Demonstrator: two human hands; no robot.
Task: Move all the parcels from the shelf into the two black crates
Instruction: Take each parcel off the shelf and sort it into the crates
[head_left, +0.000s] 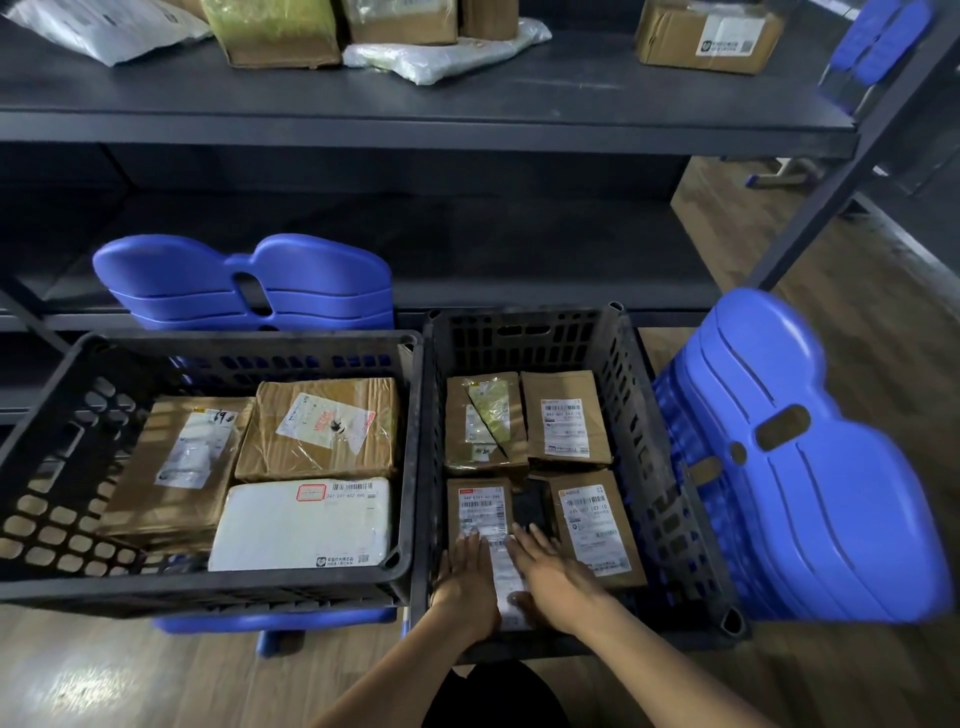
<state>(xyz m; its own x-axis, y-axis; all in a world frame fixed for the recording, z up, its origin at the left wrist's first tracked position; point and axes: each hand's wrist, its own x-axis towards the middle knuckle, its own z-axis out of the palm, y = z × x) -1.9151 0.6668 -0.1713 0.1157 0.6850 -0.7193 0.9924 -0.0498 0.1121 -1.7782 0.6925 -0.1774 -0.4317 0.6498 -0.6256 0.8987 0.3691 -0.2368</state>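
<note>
In the right black crate (670, 467), the labelled parcel (508, 582) lies lengthwise from twelve to six o'clock, with the left hand (467, 584) and right hand (553, 577) resting flat-fingered on top.

Both hands bare: left hand (465, 587), right hand (553, 577), plain skin over knuckles and fingers. Nails too blurred to read. Left forearm (395, 670) and right forearm (675, 657) likewise bare from the wrist to the bottom edge of the view, slim, smooth in outline. One piece of clothing shows: a black garment (496, 696) at bottom centre. Plain, matte cloth, rounded on top, one soft crease. Which garment it is cannot be told.
</note>
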